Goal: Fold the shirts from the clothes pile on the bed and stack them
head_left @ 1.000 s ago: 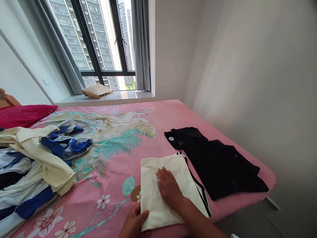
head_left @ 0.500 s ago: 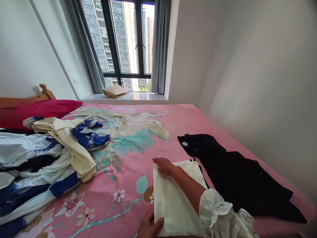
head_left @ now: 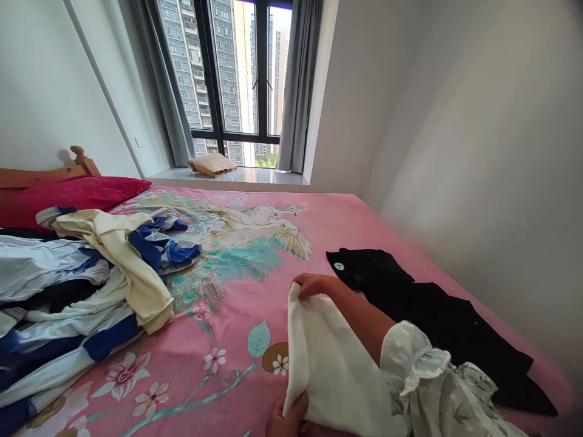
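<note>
Bed with pink floral-printed fabric cover (head_left: 337,218) carries everything. Left: rumpled pile of white, blue and cream clothes (head_left: 113,285). Right: flat black cloth garments (head_left: 446,328). Folded cream fabric garment (head_left: 337,370) sits on the bed's near side, left of the black, its left edge raised. Right hand (head_left: 312,285): grip pinching the far left corner. Left hand (head_left: 289,416): grip pinching the near left corner, though its underside fingers are hidden and cropped. Risk: uneven pull between corners could skew the layers; a loose pinch could drop one.
</note>
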{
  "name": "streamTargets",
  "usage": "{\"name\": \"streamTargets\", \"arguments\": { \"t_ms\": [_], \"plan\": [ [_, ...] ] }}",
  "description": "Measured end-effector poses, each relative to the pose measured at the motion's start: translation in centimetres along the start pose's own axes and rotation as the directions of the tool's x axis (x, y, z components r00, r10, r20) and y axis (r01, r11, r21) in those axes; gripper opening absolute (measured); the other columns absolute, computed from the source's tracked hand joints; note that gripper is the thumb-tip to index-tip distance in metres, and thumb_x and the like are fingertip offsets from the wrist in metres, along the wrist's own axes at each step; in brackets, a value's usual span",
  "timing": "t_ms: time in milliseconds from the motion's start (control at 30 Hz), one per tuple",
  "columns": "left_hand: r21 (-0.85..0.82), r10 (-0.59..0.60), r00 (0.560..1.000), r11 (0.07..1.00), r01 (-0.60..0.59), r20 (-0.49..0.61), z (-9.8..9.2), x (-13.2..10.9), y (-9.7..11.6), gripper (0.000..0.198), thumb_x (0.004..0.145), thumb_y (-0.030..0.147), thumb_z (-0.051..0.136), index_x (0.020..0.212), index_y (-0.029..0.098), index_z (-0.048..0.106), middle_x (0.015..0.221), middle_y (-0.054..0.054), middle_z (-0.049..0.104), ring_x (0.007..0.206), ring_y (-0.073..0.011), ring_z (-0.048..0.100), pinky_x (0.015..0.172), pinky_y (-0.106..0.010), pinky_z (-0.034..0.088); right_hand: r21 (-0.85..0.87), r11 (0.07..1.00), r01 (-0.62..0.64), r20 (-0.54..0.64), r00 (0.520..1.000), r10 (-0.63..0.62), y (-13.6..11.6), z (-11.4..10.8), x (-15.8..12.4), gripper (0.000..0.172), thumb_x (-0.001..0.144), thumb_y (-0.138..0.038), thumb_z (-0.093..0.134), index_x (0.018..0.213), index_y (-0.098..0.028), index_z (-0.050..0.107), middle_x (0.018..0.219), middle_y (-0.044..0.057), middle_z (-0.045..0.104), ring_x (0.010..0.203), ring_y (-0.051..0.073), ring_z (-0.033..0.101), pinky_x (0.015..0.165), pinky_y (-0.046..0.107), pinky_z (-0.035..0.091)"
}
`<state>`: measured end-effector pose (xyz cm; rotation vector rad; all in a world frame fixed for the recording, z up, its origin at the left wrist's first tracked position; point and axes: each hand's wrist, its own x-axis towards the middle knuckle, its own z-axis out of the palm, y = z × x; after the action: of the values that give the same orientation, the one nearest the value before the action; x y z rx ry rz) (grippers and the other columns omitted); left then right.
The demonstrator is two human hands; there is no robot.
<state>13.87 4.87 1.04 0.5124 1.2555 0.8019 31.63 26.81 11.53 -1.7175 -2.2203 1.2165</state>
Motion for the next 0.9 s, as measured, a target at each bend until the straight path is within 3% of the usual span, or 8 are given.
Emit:
{"name": "streamTargets", "arguments": {
  "t_ms": [100,167,300,400,533,667,767,900],
  "plan": [
    [0.096,0.11,0.991,0.988,-0.118,0.082,0.7,-0.3,8.2,0.04,0.062,0.04,0.071,0.094,0.019,0.059,0.07,-0.001,0.06,0.061,-0.0147,0.058,0.048,-0.025,0.049,0.094,0.994,0.047,-0.174,0.984,-0.03,0.2,-5.6,-2.6,0.016,0.059,-0.011,0.059,0.073,-0.013,0.065,0.066,-0.001,0.062,0.063,0.013,0.058,0.057,0.022,0.046],
    [0.142,0.233,0.965,0.958,-0.249,0.121,1.5,-0.3,15.1,0.038,0.061,0.036,0.071,0.092,0.017,0.058,0.077,-0.002,0.061,0.064,-0.0139,0.058,0.055,-0.029,0.053,0.139,0.984,0.112,-0.328,0.943,-0.061,0.0,-9.8,-4.6,0.017,0.064,-0.014,0.059,0.08,-0.012,0.065,0.068,-0.002,0.061,0.066,0.012,0.057,0.06,0.02,0.046],
    [0.304,0.588,0.75,0.687,-0.66,0.302,3.3,0.2,26.9,0.041,0.061,0.039,0.07,0.09,0.011,0.06,0.08,-0.003,0.061,0.074,-0.0154,0.06,0.074,-0.037,0.053,0.158,0.957,0.243,-0.584,0.805,-0.107,-0.6,-16.0,-8.3,0.023,0.068,-0.02,0.062,0.089,-0.011,0.064,0.072,-0.003,0.058,0.07,0.009,0.053,0.064,0.018,0.044],
    [0.371,0.678,0.66,0.55,-0.748,0.324,3.6,0.7,30.7,0.039,0.059,0.04,0.071,0.085,0.012,0.063,0.075,-0.001,0.062,0.08,-0.0182,0.06,0.086,-0.042,0.048,0.149,0.945,0.292,-0.671,0.732,-0.12,-0.5,-16.6,-9.8,0.021,0.071,-0.021,0.06,0.09,-0.011,0.064,0.071,-0.002,0.057,0.065,0.008,0.052,0.06,0.019,0.044],
    [0.503,0.732,0.59,0.388,-0.772,0.341,1.0,1.9,27.4,0.03,0.06,0.039,0.069,0.082,0.017,0.071,0.104,-0.008,0.068,0.109,-0.0276,0.055,0.102,-0.045,0.037,0.131,0.945,0.3,-0.694,0.708,-0.129,1.2,-10.5,-10.1,0.024,0.073,-0.015,0.053,0.092,-0.013,0.066,0.066,-0.001,0.061,0.062,0.011,0.057,0.063,0.024,0.048],
    [0.627,0.705,0.618,0.314,-0.713,0.349,-4.2,3.3,18.0,0.011,0.056,0.026,0.07,0.066,0.026,0.074,0.111,-0.006,0.068,0.122,-0.0309,0.048,0.105,-0.045,0.036,0.099,0.959,0.267,-0.708,0.696,-0.121,4.4,1.5,-10.9,0.025,0.072,-0.013,0.051,0.089,-0.015,0.069,0.086,0.005,0.069,0.083,0.019,0.064,0.083,0.035,0.05],
    [0.705,0.688,0.65,0.285,-0.65,0.322,-8.1,4.0,11.0,0.02,0.059,0.017,0.063,0.069,0.03,0.075,0.111,-0.005,0.069,0.12,-0.03,0.052,0.103,-0.048,0.04,0.076,0.964,0.256,-0.688,0.713,-0.135,6.9,10.1,-12.4,0.03,0.076,-0.014,0.046,0.093,-0.021,0.07,0.102,0.005,0.069,0.098,0.021,0.063,0.091,0.039,0.048],
    [0.797,0.706,0.599,0.082,-0.598,0.377,-11.9,3.5,5.5,0.041,0.067,0.01,0.05,0.089,0.035,0.074,0.128,0.0,0.059,0.13,-0.0236,0.043,0.108,-0.044,0.037,0.047,0.968,0.247,-0.727,0.673,-0.137,8.6,16.4,-15.3,0.031,0.083,-0.017,0.044,0.1,-0.025,0.069,0.116,0.004,0.064,0.109,0.02,0.058,0.098,0.041,0.046]
  ]
}}
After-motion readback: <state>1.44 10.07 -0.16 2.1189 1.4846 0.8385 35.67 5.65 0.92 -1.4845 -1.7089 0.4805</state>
